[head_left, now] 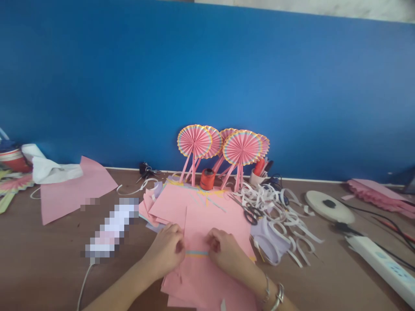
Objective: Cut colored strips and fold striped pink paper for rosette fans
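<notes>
My left hand (167,247) has its fingers curled together at the left side of a pink paper sheet (202,229). Opposite it, my right hand (225,250) is closed in the same way on the right side. Between them runs the sheet's near edge, with a blue and yellow strip (196,253) along it. The fingertips are partly hidden, but both hands appear to pinch this edge. More pink sheets (207,280) lie beneath and in front of my hands, their edges uneven.
Pleated pink paper fans (242,147) stand at the back around an orange-red spool (207,179). Right of the sheets lie scissors (252,214) and curled white strips (275,203). A power strip (382,263) is far right; a loose pink sheet (68,196) lies left.
</notes>
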Motion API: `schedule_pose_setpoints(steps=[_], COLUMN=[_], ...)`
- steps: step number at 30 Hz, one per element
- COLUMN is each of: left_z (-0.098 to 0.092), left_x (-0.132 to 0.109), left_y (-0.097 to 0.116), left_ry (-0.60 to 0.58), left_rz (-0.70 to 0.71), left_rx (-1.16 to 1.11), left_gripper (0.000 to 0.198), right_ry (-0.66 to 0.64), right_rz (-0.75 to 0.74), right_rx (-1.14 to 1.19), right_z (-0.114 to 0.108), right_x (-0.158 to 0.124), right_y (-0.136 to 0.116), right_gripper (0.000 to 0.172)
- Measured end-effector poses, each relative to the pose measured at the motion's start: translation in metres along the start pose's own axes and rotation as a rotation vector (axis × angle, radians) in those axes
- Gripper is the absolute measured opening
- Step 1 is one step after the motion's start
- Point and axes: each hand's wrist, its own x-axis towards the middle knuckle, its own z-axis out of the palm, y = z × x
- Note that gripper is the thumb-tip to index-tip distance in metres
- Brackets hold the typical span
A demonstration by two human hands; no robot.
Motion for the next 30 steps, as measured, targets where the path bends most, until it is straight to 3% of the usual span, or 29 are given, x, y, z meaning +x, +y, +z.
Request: schedule_pose_setpoints(steps=[24,30], left_z=[0.005,0.002], left_x=[-0.003,-0.003], left_y=[0.010,0.005], left_ry=[-0.016,0.006], left_rz=[-0.035,-0.095], left_rx=[0.181,0.014], left_gripper=[0.010,0.026], right_ry=[0.016,-0.070], right_rz=[0.050,0.066], right_rx=[-0.202,-0.017], right_z=[0.001,-0.009], right_x=[-0.003,0.000], right_y=[-0.003,0.014], right_gripper=[0.034,0.038])
